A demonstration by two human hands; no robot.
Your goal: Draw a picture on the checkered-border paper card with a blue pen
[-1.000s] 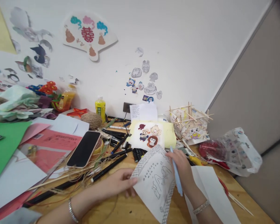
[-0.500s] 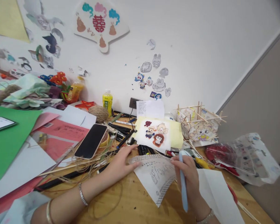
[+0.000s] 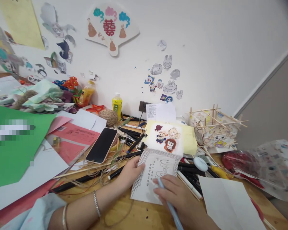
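A white paper with a black line drawing, written characters and a patterned border (image 3: 156,169) lies on the wooden desk (image 3: 144,217) in front of me. My left hand (image 3: 129,174) holds its left edge, fingers curled on the paper. My right hand (image 3: 176,198) rests on the paper's lower right part and grips a light blue pen (image 3: 170,207) that points up toward the drawing. Just behind the paper lies a white sheet with three coloured cartoon figures (image 3: 167,138) on a pale yellow sheet (image 3: 189,140).
Black markers (image 3: 132,145) lie scattered behind the paper. A phone in a pink case (image 3: 102,149) rests on straw to the left, with pink, white and green sheets (image 3: 12,150) beyond. A twine ball (image 3: 108,116), yellow bottle (image 3: 117,104), stick frame (image 3: 216,129), plastic bag (image 3: 266,166) and blank white sheet (image 3: 228,204) stand around.
The drawn paper was held up tilted, then laid down and turned upright on the desk. My right hand with the pen has come down onto its lower right part.
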